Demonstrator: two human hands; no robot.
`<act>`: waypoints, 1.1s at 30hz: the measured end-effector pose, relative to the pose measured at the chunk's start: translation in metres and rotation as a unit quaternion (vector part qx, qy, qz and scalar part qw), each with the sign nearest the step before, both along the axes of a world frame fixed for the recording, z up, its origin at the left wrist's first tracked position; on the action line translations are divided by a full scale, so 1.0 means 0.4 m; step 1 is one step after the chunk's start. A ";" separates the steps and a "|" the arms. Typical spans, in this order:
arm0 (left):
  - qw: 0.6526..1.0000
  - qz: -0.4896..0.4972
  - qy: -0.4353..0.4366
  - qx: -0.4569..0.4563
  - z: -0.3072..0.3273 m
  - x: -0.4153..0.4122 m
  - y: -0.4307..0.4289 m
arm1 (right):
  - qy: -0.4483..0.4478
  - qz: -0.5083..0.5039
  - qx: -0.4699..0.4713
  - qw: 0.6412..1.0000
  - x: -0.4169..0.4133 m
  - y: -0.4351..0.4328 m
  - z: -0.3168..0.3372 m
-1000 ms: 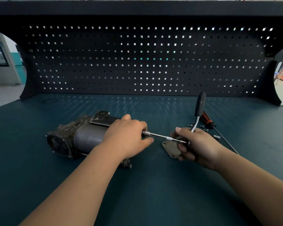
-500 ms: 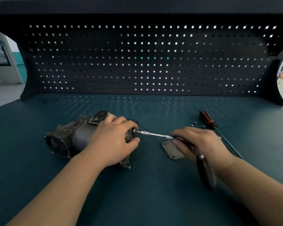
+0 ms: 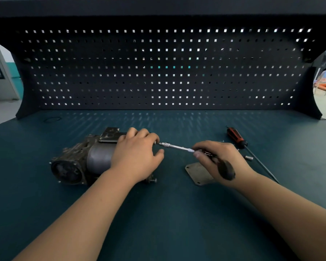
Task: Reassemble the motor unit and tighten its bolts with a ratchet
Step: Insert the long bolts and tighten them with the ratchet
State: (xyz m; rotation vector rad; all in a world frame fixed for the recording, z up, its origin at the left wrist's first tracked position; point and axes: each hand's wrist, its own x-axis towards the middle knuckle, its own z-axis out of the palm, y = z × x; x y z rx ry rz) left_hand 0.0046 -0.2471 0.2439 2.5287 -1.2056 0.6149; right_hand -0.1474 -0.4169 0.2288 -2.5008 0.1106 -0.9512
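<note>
Grimy dark-grey metal motor unit (image 3: 87,159) lying on its side on the teal bench top (image 3: 158,223), left of centre, long axis running left to right with the round end face toward the left. Left hand (image 3: 137,155) draped over the right-hand end of the housing, fingers curled around it, pressing it down to the bench. Right hand (image 3: 220,161) closed around the chrome ratchet with its long thin extension bar (image 3: 175,147); black handle grip blurred, pointing back toward the wrist. Extension bar lying nearly horizontal, rising slightly to the left, its tip meeting the motor's right end just beside the left fingertips; the bolt head itself hidden behind those fingers, so seating not confirmable. Tool axis judged roughly in line with the motor's long axis, so each swing of the handle turns about that line. Left hand on the unit, right hand well apart at the far end of the bar. Flat grey square cover plate (image 3: 198,174) loose on the bench beneath the right hand, apparently not yet fitted. Red-and-black-handled screwdriver (image 3: 237,138) lying farther right, with small loose fasteners (image 3: 249,157) near it. Tightening judged in hand, reassembly incomplete
</note>
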 end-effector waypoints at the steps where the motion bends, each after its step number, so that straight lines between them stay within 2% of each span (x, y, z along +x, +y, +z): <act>1: 1.000 -0.001 0.002 0.008 0.000 0.005 -0.007 | 0.010 -0.008 0.016 1.000 0.012 -0.010 0.002; 5: 0.999 -0.014 0.007 0.042 0.001 0.021 -0.003 | 0.023 -0.020 0.046 0.998 0.048 -0.048 0.035; 8: 0.996 0.006 0.003 0.088 0.036 0.024 -0.027 | -0.004 -0.031 -0.034 0.999 0.055 -0.057 0.059; 10: 0.993 0.016 -0.030 0.116 0.048 0.006 -0.065 | -0.033 -0.022 -0.094 0.995 0.055 -0.058 0.056; 13: 0.990 -0.009 -0.084 0.111 0.020 -0.029 -0.098 | -0.052 0.001 -0.099 0.994 0.048 -0.058 0.028; 17: 0.994 -0.024 -0.066 0.088 0.016 -0.023 -0.087 | -0.028 0.002 -0.045 0.999 0.043 -0.054 0.000; 20: 0.993 -0.047 -0.047 0.095 0.020 -0.026 -0.083 | 0.012 -0.019 0.044 0.999 0.042 -0.048 0.008; 23: 0.989 -0.057 -0.054 0.122 0.016 -0.027 -0.077 | 0.078 -0.056 0.147 0.984 0.046 -0.037 0.026; 25: 0.988 -0.065 -0.051 0.128 0.017 -0.026 -0.070 | 0.127 -0.050 0.268 0.954 0.048 -0.029 0.046; 26: 0.988 -0.072 -0.046 0.126 0.017 -0.028 -0.067 | 0.153 -0.033 0.347 0.925 0.046 -0.025 0.056; 28: 0.988 -0.086 -0.043 0.124 0.017 -0.031 -0.060 | 0.205 0.003 0.505 0.839 0.038 -0.016 0.070; 29: 0.987 -0.089 -0.045 0.128 0.017 -0.033 -0.056 | 0.227 0.012 0.555 0.800 0.033 -0.012 0.073; 31: 0.985 -0.089 -0.047 0.137 0.017 -0.038 -0.050 | 0.259 0.022 0.594 0.762 0.026 -0.009 0.071; 33: 0.985 -0.085 -0.047 0.142 0.016 -0.041 -0.048 | 0.267 0.021 0.592 0.760 0.025 -0.008 0.065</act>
